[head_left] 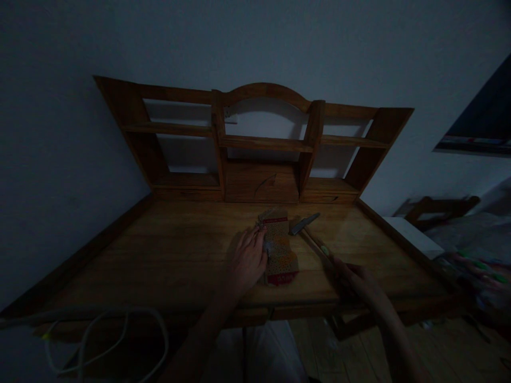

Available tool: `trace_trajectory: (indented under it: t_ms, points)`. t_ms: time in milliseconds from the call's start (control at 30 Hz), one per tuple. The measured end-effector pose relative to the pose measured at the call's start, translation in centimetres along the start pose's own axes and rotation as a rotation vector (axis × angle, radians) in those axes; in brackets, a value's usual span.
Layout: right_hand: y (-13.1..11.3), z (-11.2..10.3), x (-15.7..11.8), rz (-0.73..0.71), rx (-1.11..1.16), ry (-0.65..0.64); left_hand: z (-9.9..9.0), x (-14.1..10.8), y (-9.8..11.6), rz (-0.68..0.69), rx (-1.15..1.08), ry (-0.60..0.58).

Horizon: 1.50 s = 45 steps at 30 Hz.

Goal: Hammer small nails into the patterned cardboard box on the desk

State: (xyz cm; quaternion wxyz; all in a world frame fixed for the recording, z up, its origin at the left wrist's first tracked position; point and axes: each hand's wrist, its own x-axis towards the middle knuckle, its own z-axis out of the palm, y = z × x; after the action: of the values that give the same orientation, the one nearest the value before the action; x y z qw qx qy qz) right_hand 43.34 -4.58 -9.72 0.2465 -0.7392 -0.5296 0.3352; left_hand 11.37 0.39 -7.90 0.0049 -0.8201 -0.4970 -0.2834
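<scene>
A piece of printed brown cardboard (279, 246) with red bands and orange patches lies on the wooden desk (187, 239), its edges uneven. My left hand (247, 260) is at its left edge, fingers drawn together and thumb against the board. Dim light hides whether anything small sits at those fingertips, near the ragged upper left corner. To the right, my right hand (353, 276) is wrapped around the wooden handle of a hammer (305, 223). The hammer's metal head is just right of the cardboard's upper part, and its handle slants down towards me.
A wooden shelf unit (265, 142) stands along the desk's back, against the wall. Pale cable loops (159, 324) hang at the lower left. On the right are a white box-like surface (415, 234), a wooden chair back (443, 205) and a heap of bags and cloth (475, 260).
</scene>
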Motion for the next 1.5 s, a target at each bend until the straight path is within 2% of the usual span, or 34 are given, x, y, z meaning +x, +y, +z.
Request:
trace_trajectory:
  t_ms: [233, 467, 833, 1233, 1400, 1500]
  points:
    - [-1.0, -0.1, -0.9, -0.021, 0.036, 0.025, 0.4, 0.9, -0.7, 0.003, 0.007, 0.008]
    - [-1.6, -0.1, -1.0, 0.016, 0.009, 0.029, 0.7, 1.6, -1.3, 0.011, 0.031, -0.017]
    - [-1.5, 0.0, -1.2, -0.001, 0.022, 0.033, 0.4, 0.5, -0.9, 0.045, 0.027, -0.005]
    - [0.2, 0.0, 0.0, -0.009, -0.012, -0.020, 0.8, 0.8, -1.1, -0.009, -0.053, -0.042]
    - [0.4, 0.1, 0.3, -0.012, -0.021, -0.018, 0.5, 0.9, -1.0, -0.019, -0.233, -0.019]
    - [0.4, 0.2, 0.3, -0.008, -0.023, -0.006, -1.0, 0.9, 0.5, -0.062, -0.601, 0.109]
